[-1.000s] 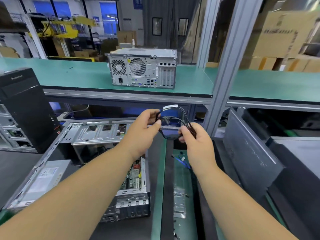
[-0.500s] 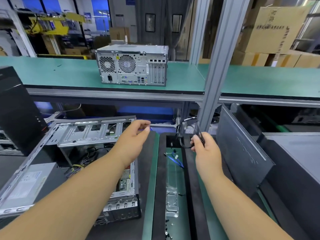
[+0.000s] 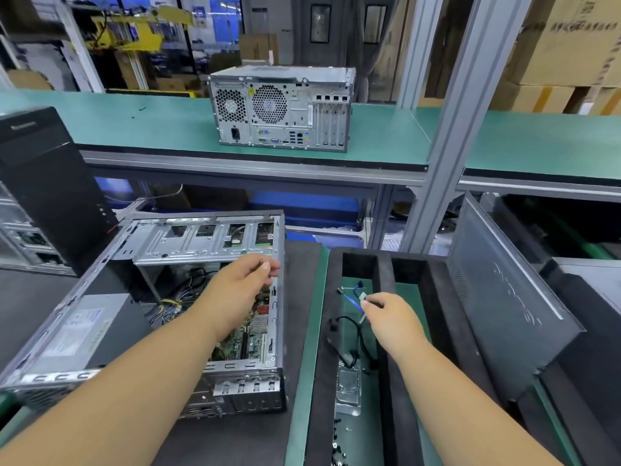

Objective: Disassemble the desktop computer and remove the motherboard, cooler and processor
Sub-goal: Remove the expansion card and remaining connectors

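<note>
Right hand [image 3: 389, 317]: pinching the black cable bundle's [image 3: 353, 341] white tag, lowering it into the foam-lined tray [image 3: 384, 274].
Left hand [image 3: 242, 287]: loosely curled, empty, over the open grey metal computer case [image 3: 205, 243].

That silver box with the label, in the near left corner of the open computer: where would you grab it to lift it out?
Probably by its two long side edges, from straight above. The power supply lies flat with its labelled face up in the open case, whose open side faces up. Its wire bundle leaves the far end, so keep fingers off there. Whether screws hold it cannot be seen.
</note>
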### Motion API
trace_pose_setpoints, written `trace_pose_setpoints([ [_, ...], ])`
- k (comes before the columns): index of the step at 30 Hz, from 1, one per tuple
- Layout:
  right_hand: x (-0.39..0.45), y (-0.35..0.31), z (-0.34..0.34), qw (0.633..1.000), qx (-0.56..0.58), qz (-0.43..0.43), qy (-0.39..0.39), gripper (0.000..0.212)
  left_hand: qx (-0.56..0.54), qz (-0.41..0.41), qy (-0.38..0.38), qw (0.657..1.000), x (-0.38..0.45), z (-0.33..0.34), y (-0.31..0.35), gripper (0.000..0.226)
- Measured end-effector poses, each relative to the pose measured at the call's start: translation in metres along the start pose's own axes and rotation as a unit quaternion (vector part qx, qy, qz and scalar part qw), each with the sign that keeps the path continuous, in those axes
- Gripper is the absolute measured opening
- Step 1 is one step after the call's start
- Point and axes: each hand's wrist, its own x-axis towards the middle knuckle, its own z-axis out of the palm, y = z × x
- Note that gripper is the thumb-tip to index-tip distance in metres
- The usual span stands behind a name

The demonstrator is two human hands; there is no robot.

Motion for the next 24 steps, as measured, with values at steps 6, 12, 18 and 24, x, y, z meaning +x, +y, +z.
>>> trace_pose_setpoints([
  [6, 0.008, -0.015, 0.009, 0.992, -0.124, 0.007, -0.015, 0.024, 0.005, -0.022, 0.047, 0.999, -0.017, -0.036, -0.018, 0.029],
  [12, 0.005, -0.050, 0.013, 0.975, -0.216, -0.042, 0.043, 0.034, -0.008, -0.030, 0.080, 0.996, -0.021, -0.070, -0.031, 0.031],
  [18, -0.003, -0.097, 0.025, 0.980, -0.121, -0.137, 0.083, 0.021, 0.005, -0.018, 0.064, 0.998, -0.018, -0.101, -0.045, 0.026],
  [24, -0.025, -0.145, 0.072, 0.964, -0.049, -0.237, 0.106, 0.014, 0.144, 0.023, 0.028, 0.989, -0.016, -0.143, -0.062, 0.016],
])
